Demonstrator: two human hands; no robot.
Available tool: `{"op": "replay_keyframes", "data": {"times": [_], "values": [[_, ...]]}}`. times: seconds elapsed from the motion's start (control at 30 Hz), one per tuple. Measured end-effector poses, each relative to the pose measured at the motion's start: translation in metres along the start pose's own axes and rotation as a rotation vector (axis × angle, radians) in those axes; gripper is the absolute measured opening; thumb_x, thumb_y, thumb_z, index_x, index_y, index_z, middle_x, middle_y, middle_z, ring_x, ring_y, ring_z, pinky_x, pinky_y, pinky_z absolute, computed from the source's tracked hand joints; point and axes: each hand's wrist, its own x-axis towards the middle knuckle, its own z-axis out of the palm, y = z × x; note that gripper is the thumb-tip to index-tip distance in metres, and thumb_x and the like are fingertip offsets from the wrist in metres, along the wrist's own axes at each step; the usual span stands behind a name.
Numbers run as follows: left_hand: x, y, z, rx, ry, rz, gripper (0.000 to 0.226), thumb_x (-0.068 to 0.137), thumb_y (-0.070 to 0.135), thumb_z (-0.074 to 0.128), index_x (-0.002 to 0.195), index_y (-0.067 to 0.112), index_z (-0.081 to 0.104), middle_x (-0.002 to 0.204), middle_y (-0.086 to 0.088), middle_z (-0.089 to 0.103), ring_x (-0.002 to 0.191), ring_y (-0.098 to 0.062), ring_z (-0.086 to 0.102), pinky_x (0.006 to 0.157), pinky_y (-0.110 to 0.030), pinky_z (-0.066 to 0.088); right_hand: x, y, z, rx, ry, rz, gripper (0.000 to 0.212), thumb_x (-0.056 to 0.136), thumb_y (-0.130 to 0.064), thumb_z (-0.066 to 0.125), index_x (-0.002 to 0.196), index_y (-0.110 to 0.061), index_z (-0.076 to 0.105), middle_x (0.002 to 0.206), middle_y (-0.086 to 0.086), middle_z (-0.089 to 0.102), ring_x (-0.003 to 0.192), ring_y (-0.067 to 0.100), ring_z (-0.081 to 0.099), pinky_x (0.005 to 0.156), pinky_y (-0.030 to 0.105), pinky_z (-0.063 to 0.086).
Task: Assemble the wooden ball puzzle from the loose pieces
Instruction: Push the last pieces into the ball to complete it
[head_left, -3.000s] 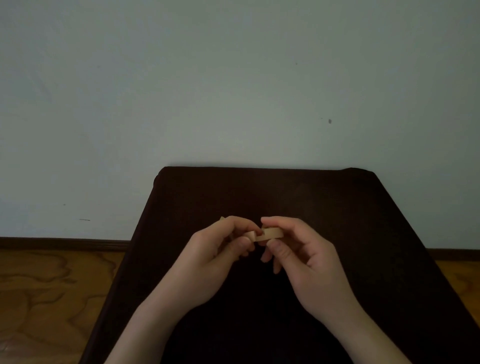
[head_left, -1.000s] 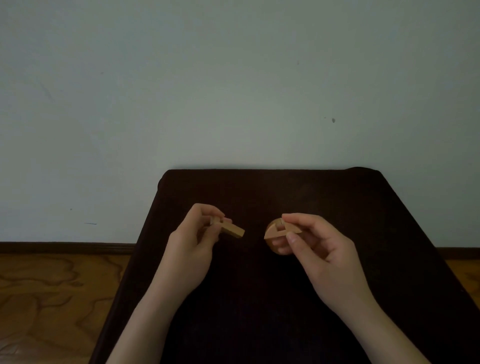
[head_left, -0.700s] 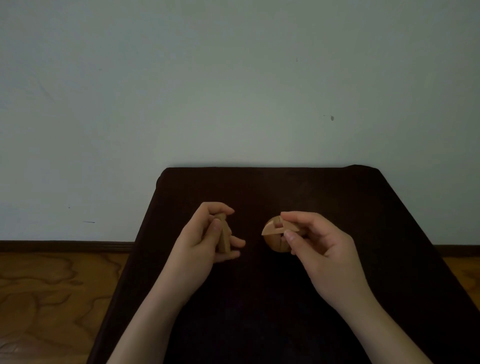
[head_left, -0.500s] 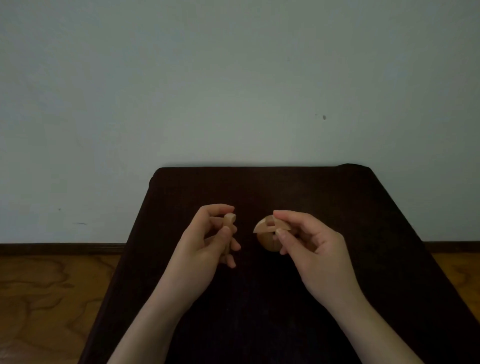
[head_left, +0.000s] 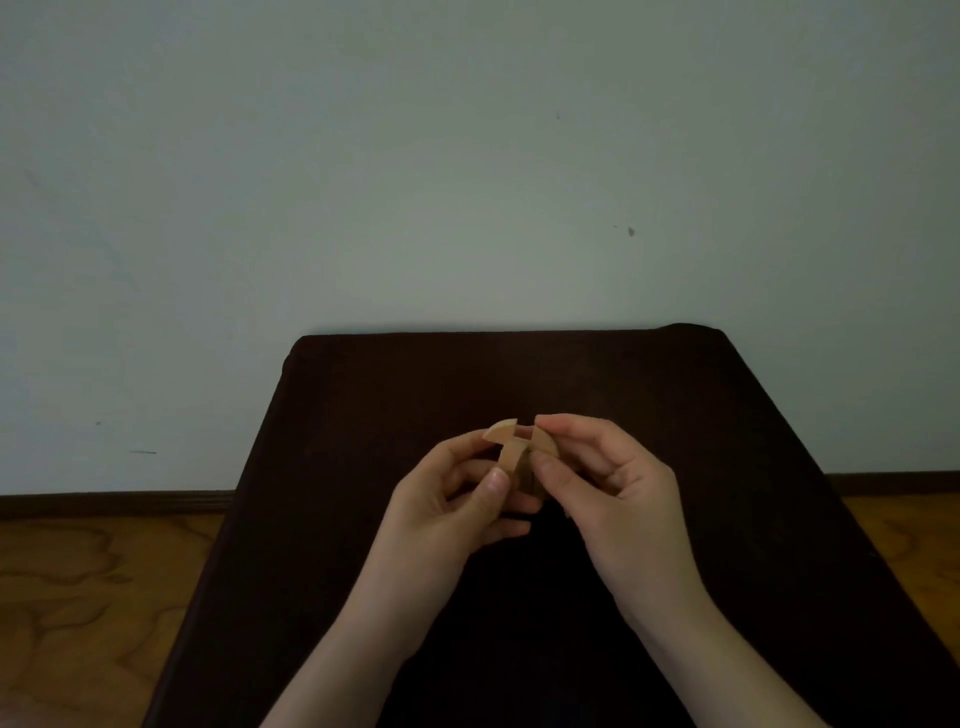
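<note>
Both hands have closed together: left hand (head_left: 457, 499) pinches a wooden piece (head_left: 506, 447) against the part-built ball (head_left: 540, 457) gripped between right hand (head_left: 618, 483) fingertips. Light, stiff, likely slippery; hold the flat faces.

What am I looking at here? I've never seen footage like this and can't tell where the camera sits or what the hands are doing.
The camera is worn on a person's head and looks forward and down, so the two bare arms reaching in from the bottom are the wearer's own. There is no machine. Under the hands is a dark table standing against a pale wall, with wooden floor at either side. The left hand and right hand meet over the table, and their fingers pinch light wooden puzzle pieces pressed together between them. It looks like a partly built ball puzzle; how many pieces are joined is hard to tell.
</note>
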Motion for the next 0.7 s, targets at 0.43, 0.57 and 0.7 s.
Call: {"op": "replay_keyframes", "data": {"times": [0.43,0.57,0.7], "values": [[-0.0015,-0.0010,0.0026,0.180,0.045,0.095,0.019,0.092,0.009,0.057,0.107,0.016,0.067,0.099,0.003,0.073,0.091,-0.013,0.071,0.073,-0.025,0.057,-0.0011,0.0033,0.0030,-0.017,-0.032,0.017,0.021,0.084,-0.006,0.071,0.099,-0.020,0.071,0.093,-0.002,0.074,0.086,0.012,0.071,0.071,0.020,0.055],[-0.0032,0.0011,0.0021,0.208,0.044,0.122,0.020,0.091,0.010,0.059,0.106,0.019,0.068,0.096,0.004,0.073,0.087,-0.011,0.071,0.071,-0.022,0.056,-0.0005,0.0017,0.0009,0.010,-0.065,0.026,0.023,0.084,0.001,0.069,0.101,-0.016,0.068,0.095,0.001,0.074,0.089,0.013,0.072,0.071,0.021,0.056],[-0.0034,0.0027,0.0021,0.214,0.041,0.140,0.020,0.087,0.014,0.063,0.104,0.020,0.069,0.093,0.002,0.074,0.084,-0.011,0.072,0.070,-0.021,0.056,0.0018,0.0004,-0.0022,-0.010,-0.083,0.032,0.024,0.085,0.000,0.068,0.104,-0.015,0.069,0.098,0.002,0.075,0.093,0.016,0.072,0.081,0.031,0.059]]}}
